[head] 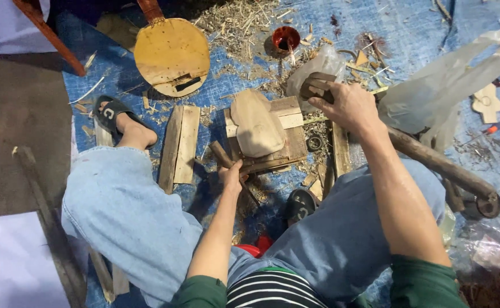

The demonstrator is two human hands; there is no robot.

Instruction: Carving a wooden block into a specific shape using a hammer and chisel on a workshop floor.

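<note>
The head camera looks down on a person seated on a blue tarp [409, 34], knees apart, working wood. The left hand [232, 174] is closed around a short round stick [220, 154] held against the lower edge of a stack of wooden blocks [288, 134], on which a pale carved shoe-shaped piece [255, 122] lies flat. The right hand [349, 105] is clamped on a dark wooden block [315, 85], lifted just beyond the stack's far right corner, beside a clear plastic bag [324, 63]. To do this well, I judge the left hand should keep the stick braced firmly so the stack cannot slide, and the right should bring its block down squarely, clear of the left fingers (they sit close to the stack's edge). Counted: one carved piece, one round yellow wooden disc with a handle [171, 54], one small red cup [286, 39], two planks [180, 145] lying side by side left of the stack, two black sandals [108, 112] on the feet, and one thick curved branch [438, 165] under the right forearm. Shavings [238, 20] are scattered beyond counting.
</note>
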